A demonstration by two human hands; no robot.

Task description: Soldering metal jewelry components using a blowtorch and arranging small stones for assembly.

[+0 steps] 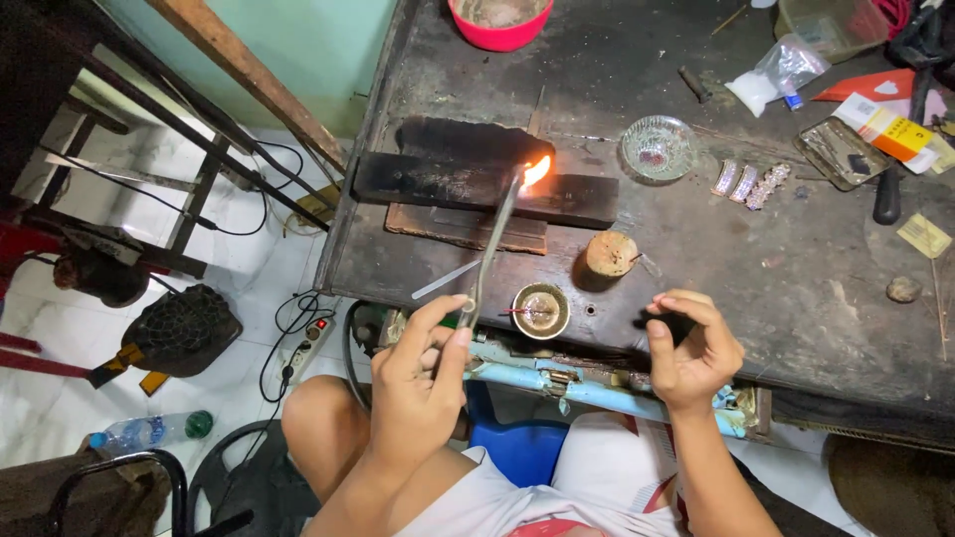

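Two hands are working above the workbench (796, 288). The left hand (423, 363) is gripping a lit torch (494, 244), flame (535, 171) licking a charred block (477, 184). The right hand (691, 348) is hovering half-curled, holding nothing visible.

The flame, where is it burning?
In the head view, the flame burns at the torch tip, over the black block, left of the glass dish.

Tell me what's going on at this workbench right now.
A person sits at a dark, scorched metal workbench. Their left hand holds a slim metal torch, its orange flame burning over a blackened charred block. The right hand hovers with curled fingers near the bench edge, beside a small round brass cup.
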